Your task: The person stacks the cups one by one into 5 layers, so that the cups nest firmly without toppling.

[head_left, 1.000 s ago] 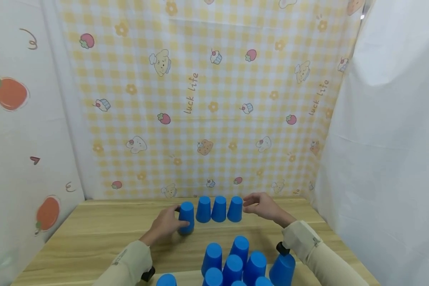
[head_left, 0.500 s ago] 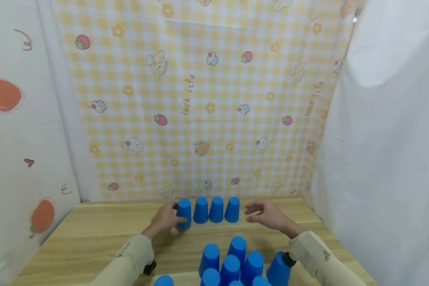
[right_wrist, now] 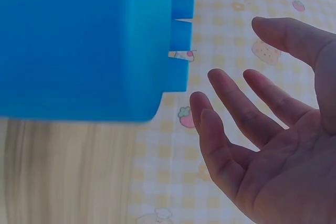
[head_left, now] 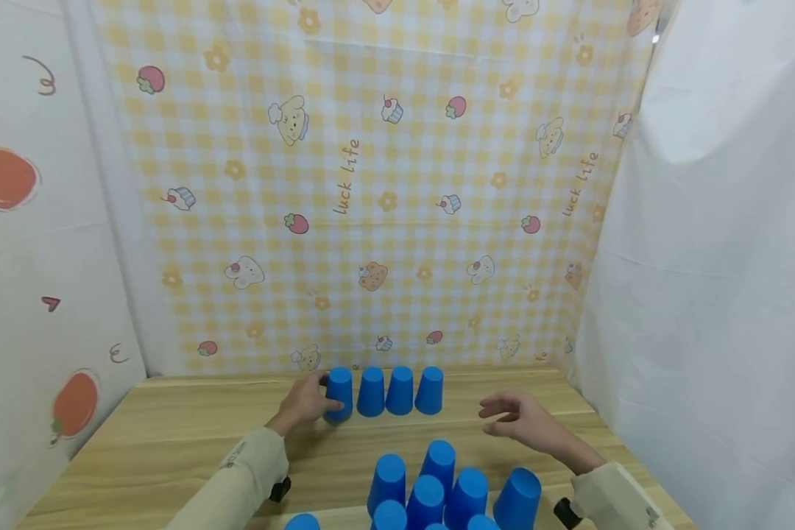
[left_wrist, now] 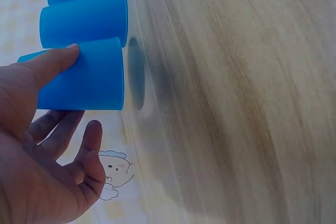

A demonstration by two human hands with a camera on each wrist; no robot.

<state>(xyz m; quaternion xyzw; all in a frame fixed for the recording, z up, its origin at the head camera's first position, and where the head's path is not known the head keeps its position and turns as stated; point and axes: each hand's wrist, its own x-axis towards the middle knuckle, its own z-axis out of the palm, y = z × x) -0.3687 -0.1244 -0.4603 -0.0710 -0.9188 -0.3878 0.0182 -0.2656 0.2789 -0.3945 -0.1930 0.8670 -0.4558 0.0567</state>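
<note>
My left hand (head_left: 301, 403) holds an upside-down blue cup (head_left: 341, 389) at the left end of a row near the back of the table. In the left wrist view, the thumb lies along one side of this cup (left_wrist: 97, 80) and fingers are on the other. A dark oval shadow shows by its rim, with a thin gap. Beside it stand three more upside-down blue cups (head_left: 400, 390). My right hand (head_left: 523, 423) is in the air right of the row, fingers loosely bent and holding nothing. A large blue cup (right_wrist: 79, 45) is close to the right wrist camera.
Nearer to me, several upside-down blue cups (head_left: 426, 497) stand grouped on the wooden table (head_left: 192, 434). One cup (head_left: 518, 497) stands at the group's right, and another (head_left: 302, 523) is partly cut off at the lower edge. A checked curtain (head_left: 397, 294) hangs behind the table.
My left hand has moved the cup back toward the row, lining it up at the left end. My right hand has drawn away to the right and toward me.
</note>
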